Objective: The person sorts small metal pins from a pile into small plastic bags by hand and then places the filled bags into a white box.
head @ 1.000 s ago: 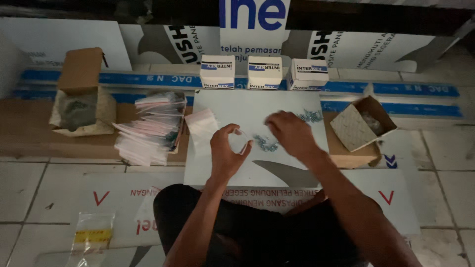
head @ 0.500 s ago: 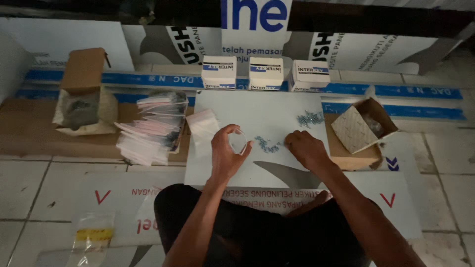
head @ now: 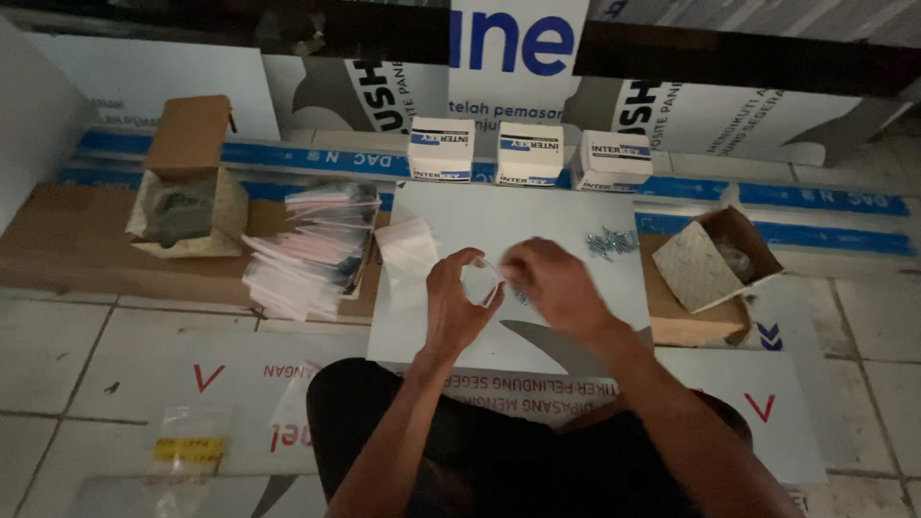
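Note:
My left hand (head: pixel 459 305) holds a small clear plastic bag (head: pixel 479 280) by its edge, just above the white board (head: pixel 499 216). My right hand (head: pixel 554 285) is pressed up against the bag's other side, fingers pinched at its mouth; what they hold is too small and blurred to tell. A little heap of small metal screws (head: pixel 608 243) lies on the board to the right of my hands. A single empty clear bag (head: pixel 408 249) lies on the board at the left.
A fanned pile of clear bags (head: pixel 312 251) sits left of the board. Three small white-and-blue boxes (head: pixel 529 153) stand in a row behind it. Open cardboard boxes stand at far left (head: pixel 187 206) and at right (head: pixel 720 259). A yellow-labelled bag (head: pixel 187 449) lies on the tiled floor.
My right hand has come back from the screw heap on the right to meet my left hand at the bag. The left hand has lifted the bag slightly.

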